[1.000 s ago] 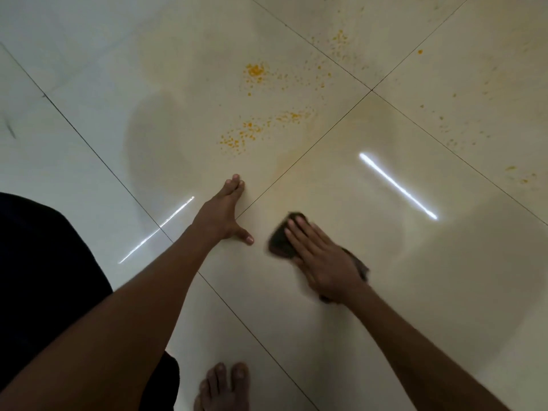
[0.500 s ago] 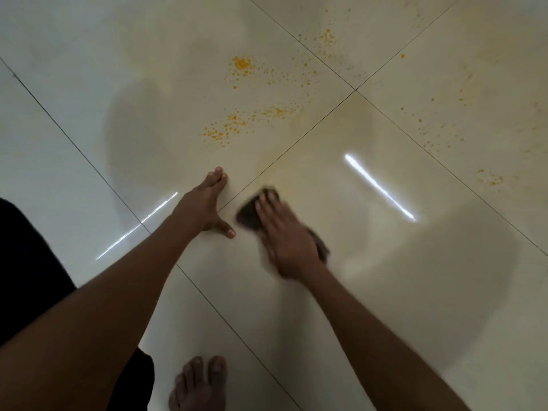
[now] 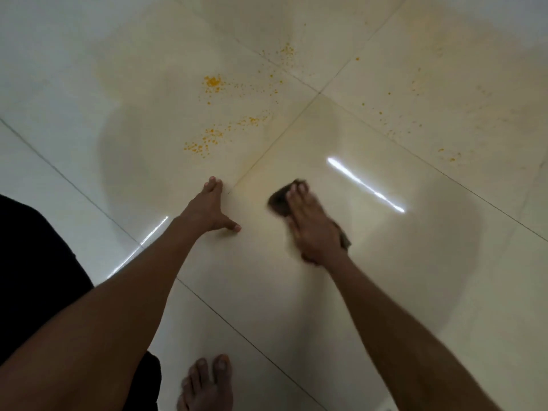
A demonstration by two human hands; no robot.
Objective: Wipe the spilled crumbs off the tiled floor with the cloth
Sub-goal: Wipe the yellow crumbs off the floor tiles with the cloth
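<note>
Head view: our right hand (image 3: 314,229), flat on dark brown cloth (image 3: 281,200), slid rightward; left hand (image 3: 207,212) braces open; orange crumbs (image 3: 207,140) remain.

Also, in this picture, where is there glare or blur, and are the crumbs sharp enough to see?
Head view: two bright glare streaks lie on the glossy tiled floor; the right hand and the dark cloth under it are motion-blurred; the left hand is sharp; the orange crumbs show clearly; a soft shadow darkens the tiles around both hands.
</note>
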